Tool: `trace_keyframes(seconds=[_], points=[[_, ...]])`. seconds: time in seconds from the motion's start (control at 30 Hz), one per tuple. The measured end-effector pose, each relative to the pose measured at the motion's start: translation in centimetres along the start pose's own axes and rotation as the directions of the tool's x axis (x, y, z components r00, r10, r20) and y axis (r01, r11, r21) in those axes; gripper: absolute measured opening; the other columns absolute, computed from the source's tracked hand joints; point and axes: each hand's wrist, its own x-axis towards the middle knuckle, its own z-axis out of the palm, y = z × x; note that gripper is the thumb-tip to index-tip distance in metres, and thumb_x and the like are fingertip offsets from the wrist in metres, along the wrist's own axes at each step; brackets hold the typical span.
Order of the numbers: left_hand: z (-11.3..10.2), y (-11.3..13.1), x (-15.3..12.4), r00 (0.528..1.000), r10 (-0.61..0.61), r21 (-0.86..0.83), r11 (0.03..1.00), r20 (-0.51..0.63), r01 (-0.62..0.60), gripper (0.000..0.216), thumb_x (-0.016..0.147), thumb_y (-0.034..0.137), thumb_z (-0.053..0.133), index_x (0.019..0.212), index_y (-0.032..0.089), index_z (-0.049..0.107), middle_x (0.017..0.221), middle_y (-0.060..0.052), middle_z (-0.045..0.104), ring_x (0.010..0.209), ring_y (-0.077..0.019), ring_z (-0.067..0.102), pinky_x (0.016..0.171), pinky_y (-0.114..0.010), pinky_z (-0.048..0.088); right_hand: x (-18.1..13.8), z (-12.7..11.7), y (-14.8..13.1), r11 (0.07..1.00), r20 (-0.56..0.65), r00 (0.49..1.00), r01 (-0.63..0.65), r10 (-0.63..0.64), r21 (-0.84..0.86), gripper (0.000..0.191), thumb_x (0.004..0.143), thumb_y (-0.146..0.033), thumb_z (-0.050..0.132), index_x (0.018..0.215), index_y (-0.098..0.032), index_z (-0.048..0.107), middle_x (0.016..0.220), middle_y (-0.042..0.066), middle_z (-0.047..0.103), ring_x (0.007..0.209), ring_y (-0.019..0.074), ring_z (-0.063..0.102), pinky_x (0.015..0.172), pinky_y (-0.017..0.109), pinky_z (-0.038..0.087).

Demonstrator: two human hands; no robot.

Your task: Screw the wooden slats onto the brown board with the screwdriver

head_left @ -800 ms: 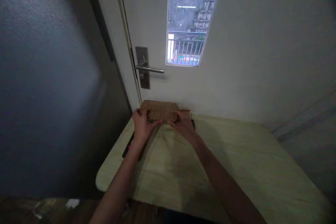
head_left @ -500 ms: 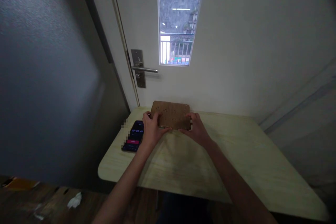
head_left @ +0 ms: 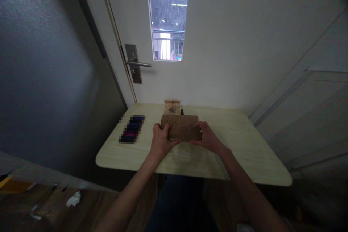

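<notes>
A flat brown piece that looks like cardboard [head_left: 181,127], with small marks or holes across its face, is held between both hands. My left hand [head_left: 160,138] grips its left end, thumb along the near edge. At the right end, my right hand [head_left: 207,137] is closed round the corner in the same way. Just behind it lies a small light wooden piece [head_left: 172,106] with a few dark thin bits on it, perhaps screws. Beside that stands a small dark object [head_left: 182,111], partly hidden by the cardboard.
A phone [head_left: 132,129], blurred by pixels, lies on the left of the pale wooden table [head_left: 233,159]. The table's far edge meets a white door with a metal handle [head_left: 138,64] and a narrow window. A grey panel stands at the left. Crumpled white paper [head_left: 73,199] is on the floor.
Both hands have drawn the cardboard towards me, away from the door. The wooden piece and dark object behind it now show. My left hand is farther from the phone. The view has shifted.
</notes>
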Motion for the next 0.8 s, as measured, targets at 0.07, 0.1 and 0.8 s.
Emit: trace_keyframes(seconds=[0.07,0.1,0.8], points=[[-0.2,0.1,-0.4,1.0,-0.012,0.012,1.0,0.026,0.012,0.063,0.061,0.04,0.086,0.112,0.018,0.057,0.107,-0.008,0.034,0.106,-0.0307,0.043,0.094,-0.047,0.046,-0.2,-0.1,0.0,1.0,0.022,1.0,0.009,-0.009,-0.006,0.06,0.059,-0.03,0.083,0.103,-0.022,0.043,0.107,0.008,0.048,0.098,0.0244,0.054,0.084,0.043,0.052],[-0.3,0.1,-0.6,0.999,-0.017,0.016,1.0,0.038,0.016,0.063,0.061,0.041,0.086,0.112,0.018,0.057,0.107,-0.008,0.034,0.106,-0.0307,0.043,0.094,-0.047,0.046,-0.2,-0.1,0.0,1.0,0.035,0.999,0.012,-0.012,-0.002,0.06,0.059,-0.032,0.083,0.102,-0.022,0.043,0.107,0.008,0.048,0.097,0.0242,0.054,0.085,0.043,0.051],[-0.6,-1.2,1.5,0.982,-0.054,0.225,0.974,0.181,0.012,0.063,0.067,0.051,0.079,0.114,0.017,0.054,0.118,-0.014,0.042,0.115,-0.0352,0.046,0.096,-0.049,0.045,1.9,1.9,1.3,0.997,0.067,0.997,0.042,-0.038,-0.064,0.034,0.082,-0.045,0.063,0.102,-0.021,0.051,0.096,0.006,0.06,0.086,0.019,0.06,0.079,0.035,0.051]])
